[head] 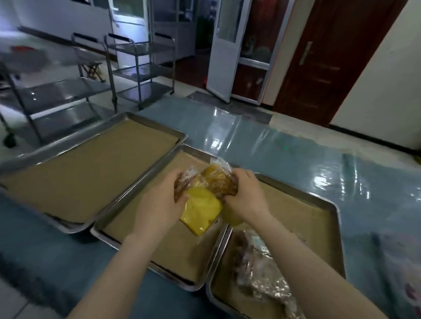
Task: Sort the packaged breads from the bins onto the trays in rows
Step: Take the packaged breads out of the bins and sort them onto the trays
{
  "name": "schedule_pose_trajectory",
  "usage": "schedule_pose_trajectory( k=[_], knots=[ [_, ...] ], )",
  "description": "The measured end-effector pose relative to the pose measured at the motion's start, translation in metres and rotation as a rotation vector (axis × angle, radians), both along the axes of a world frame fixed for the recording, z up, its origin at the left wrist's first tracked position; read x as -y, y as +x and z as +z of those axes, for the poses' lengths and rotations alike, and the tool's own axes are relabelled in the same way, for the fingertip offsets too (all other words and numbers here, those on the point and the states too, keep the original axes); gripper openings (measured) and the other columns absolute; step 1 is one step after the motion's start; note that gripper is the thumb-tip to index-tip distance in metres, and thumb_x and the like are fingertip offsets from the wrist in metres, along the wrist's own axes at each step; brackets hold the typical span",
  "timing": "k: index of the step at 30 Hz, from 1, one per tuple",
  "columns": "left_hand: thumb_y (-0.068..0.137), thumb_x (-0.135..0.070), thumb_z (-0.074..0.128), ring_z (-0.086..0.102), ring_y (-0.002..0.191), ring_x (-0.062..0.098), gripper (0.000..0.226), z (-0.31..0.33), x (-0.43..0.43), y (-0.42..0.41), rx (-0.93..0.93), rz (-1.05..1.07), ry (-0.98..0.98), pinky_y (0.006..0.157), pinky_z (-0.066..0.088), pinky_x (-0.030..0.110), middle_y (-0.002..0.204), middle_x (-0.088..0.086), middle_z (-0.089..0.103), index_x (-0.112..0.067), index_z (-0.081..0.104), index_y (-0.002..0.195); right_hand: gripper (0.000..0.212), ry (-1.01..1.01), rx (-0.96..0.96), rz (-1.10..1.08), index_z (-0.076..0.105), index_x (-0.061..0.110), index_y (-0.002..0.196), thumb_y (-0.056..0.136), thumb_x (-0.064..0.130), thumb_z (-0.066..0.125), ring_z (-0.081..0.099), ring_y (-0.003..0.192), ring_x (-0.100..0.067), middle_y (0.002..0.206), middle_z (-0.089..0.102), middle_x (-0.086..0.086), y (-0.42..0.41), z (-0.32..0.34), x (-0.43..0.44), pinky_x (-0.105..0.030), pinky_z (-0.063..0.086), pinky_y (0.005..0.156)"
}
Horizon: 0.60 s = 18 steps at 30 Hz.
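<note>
Gripping the left side of a bundle of packaged breads (217,182) with the left hand (160,200), fingers curled round the clear wrap. Clutching the right side of the same bundle with the right hand (246,196), fingers bent over the brown bread inside. Held over the middle tray (177,251); cannot tell whether touching its brown paper. Lowest in the bundle, on the near side between both hands, a yellow packet (200,211).

Just right of that, touching rim to rim, the right tray (309,225), with a pile of wrapped breads (260,275) lying along its near left part. To the left, the left tray (85,169), lined with brown paper. All three resting on a blue surface (300,167) under shiny clear film.

Farther off on the left, two steel trolleys (71,90). Far middle, a white door (222,52) standing ajar; right of it, a dark wooden door (327,56).
</note>
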<state>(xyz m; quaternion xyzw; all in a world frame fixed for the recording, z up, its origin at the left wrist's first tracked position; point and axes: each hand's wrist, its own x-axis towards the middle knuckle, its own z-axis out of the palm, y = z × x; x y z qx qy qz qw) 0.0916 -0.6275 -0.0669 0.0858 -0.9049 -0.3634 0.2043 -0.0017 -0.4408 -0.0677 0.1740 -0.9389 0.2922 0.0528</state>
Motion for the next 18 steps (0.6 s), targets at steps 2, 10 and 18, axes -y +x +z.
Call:
schedule_pose_trajectory(
  k=[2, 10, 18],
  knots=[
    [0.081, -0.027, 0.069, 0.062, 0.096, 0.013, 0.048, -0.022, 0.024, -0.001, 0.064, 0.027, 0.052, 0.074, 0.045, 0.029, 0.106, -0.015, 0.063, -0.035, 0.045, 0.122, 0.055, -0.019, 0.084, -0.013, 0.051, 0.023, 0.123, 0.072, 0.022, 0.073, 0.052, 0.106, -0.019, 0.113, 0.051, 0.003, 0.001, -0.019, 0.019, -0.030, 0.044, 0.085],
    [0.085, -0.025, 0.066, 0.060, 0.096, 0.026, 0.042, -0.083, 0.079, -0.012, 0.204, 0.249, 0.248, 0.073, 0.040, 0.032, 0.108, 0.000, 0.065, -0.025, 0.048, 0.123, 0.050, -0.279, 0.484, -0.280, 0.046, 0.017, 0.124, 0.083, 0.033, 0.070, 0.059, 0.103, -0.022, 0.115, 0.061, 0.001, -0.013, -0.072, 0.066, -0.035, 0.049, 0.083],
    [0.087, -0.008, 0.061, 0.046, 0.125, 0.027, 0.083, -0.118, 0.082, -0.035, 0.315, 0.246, 0.454, 0.096, 0.041, 0.041, 0.147, 0.004, 0.037, -0.025, 0.007, 0.148, 0.088, -0.300, 0.538, -0.376, 0.013, 0.023, 0.147, 0.082, 0.028, 0.072, 0.062, 0.084, -0.012, 0.126, 0.056, 0.005, -0.010, -0.107, 0.057, -0.030, 0.052, 0.066]
  ],
)
